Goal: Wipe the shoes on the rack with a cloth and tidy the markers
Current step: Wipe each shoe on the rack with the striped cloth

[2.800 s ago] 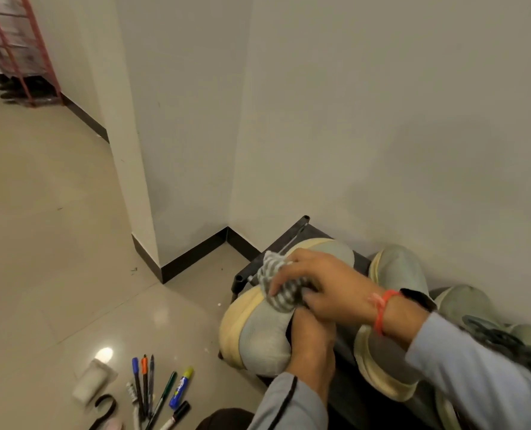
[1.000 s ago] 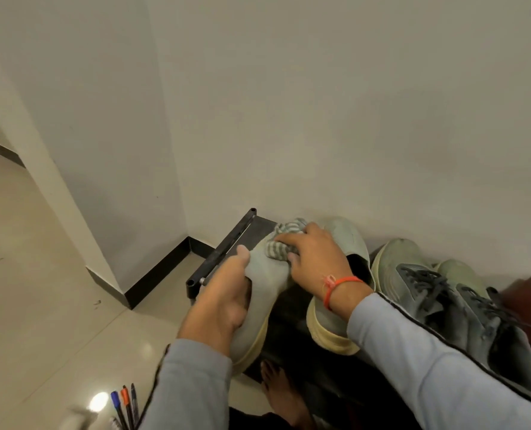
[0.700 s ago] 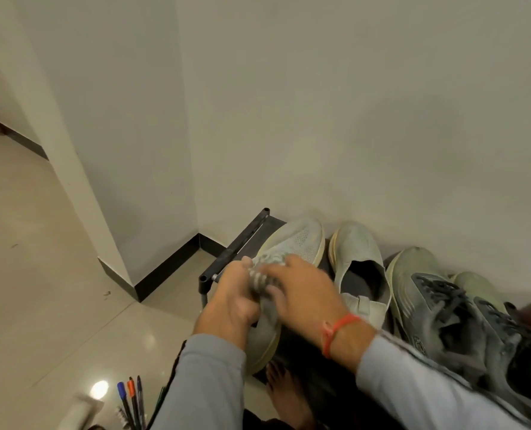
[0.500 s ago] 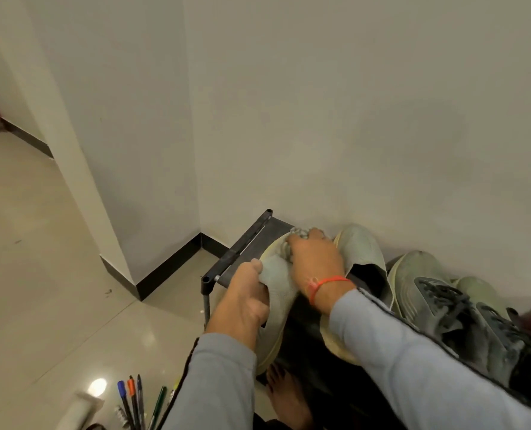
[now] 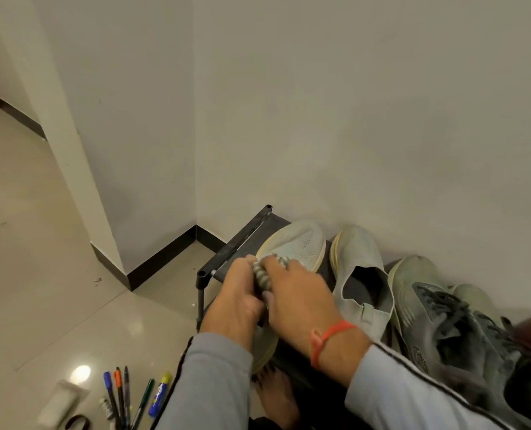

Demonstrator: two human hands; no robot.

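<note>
So we've got both hands on the leftmost pale grey mesh sneaker (image 5: 298,246), which lies on the top shelf of the black shoe rack (image 5: 227,252) with its heel hanging off the front edge. Our left hand (image 5: 236,302) has its fingers curled round the sneaker's outer side, and our right hand (image 5: 298,302) pinches a striped grey-and-white cloth (image 5: 262,276) against the upper, bunched right between the two sets of fingers. The hands and sleeves hide most of the shoe's back half, so only the toe sticks out past our fingertips.

Just right of our right fingers sits the matching grey sneaker (image 5: 362,274), opening toward us, and beyond that a pair of dark grey lace-up trainers (image 5: 438,308), partly covered by our right sleeve. There's an orange band (image 5: 329,335) on our right wrist.

The markers (image 5: 124,395) lie loose on the tiled floor (image 5: 40,243), well below and left of our left hand, next to a blurry white object (image 5: 60,405). A bare foot (image 5: 276,395) shows under the rack's edge.
</note>
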